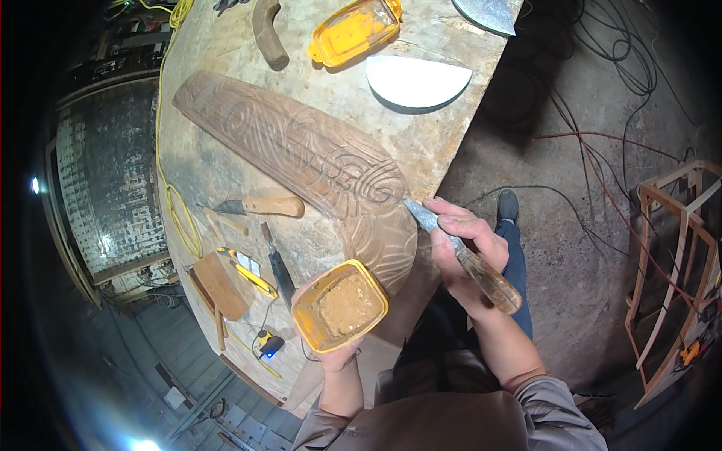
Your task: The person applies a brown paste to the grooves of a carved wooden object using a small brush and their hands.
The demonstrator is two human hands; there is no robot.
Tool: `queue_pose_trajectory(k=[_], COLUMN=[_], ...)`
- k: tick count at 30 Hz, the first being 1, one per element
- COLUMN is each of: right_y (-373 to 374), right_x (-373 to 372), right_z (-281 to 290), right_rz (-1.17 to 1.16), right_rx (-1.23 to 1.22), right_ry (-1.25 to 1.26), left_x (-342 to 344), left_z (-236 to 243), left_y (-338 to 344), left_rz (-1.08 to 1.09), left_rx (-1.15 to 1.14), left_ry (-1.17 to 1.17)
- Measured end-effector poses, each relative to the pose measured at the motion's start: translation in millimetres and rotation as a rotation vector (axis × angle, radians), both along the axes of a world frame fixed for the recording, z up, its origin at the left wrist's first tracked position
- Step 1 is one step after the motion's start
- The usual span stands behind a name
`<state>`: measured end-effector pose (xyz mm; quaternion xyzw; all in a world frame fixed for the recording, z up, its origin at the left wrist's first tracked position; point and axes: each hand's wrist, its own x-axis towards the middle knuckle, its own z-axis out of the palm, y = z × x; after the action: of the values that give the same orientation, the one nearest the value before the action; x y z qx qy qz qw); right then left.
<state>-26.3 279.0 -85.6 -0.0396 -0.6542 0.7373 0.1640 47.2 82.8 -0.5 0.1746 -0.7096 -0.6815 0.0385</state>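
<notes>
A carved brown wooden piece with swirling relief lies across the table, bending toward me at its right end. My left hand holds up a square yellow tub from below, near that bent end. Tan paste covers the tub's bottom and smears its walls. In my right hand is a putty knife with a worn wooden handle, gripped between thumb and fingers. Its grey blade points up-left, the tip at the right edge of the carving; whether it touches cannot be made out.
A wooden-handled knife, a dark-handled tool, a yellow cutter and a wood block lie left. Farther off are a yellow container, a white half-round plate and a curved wood piece. Cables cross the floor beside a wooden frame.
</notes>
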Motion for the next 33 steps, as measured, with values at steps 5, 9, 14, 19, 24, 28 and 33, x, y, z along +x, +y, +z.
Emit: queue_pose_trajectory(k=[5,9,14,19,24,28,33], right_y=[0,0,4,-4,-6,-6,-3], right_x=[7,4,3,4,17,27,35], right_z=[0,7,2,8,1,8,56], right_rz=[-0.013,0.020,0.007,-0.065,-0.084,-0.108,-0.069], right_rx=[-0.088,-0.129,0.022,-0.201,-0.360,-0.124,-0.616], right_ry=[-0.087,-0.131,-0.028,-0.145,-0.193,-0.199,-0.216], left_x=[2,1,-1,-2,-1,0,-15], left_z=[-4,1,0,0,-4,-2,18], left_y=[-4,1,-1,-2,-1,-3,-2], left_rz=[-0.012,0.012,0.004,0.016,0.000,0.032,-0.023], left_rx=[0.021,0.045,-0.006,0.020,-0.049,-0.027,-0.166], left_ry=[0.009,-0.004,-0.003,-0.013,0.007,-0.025,0.018])
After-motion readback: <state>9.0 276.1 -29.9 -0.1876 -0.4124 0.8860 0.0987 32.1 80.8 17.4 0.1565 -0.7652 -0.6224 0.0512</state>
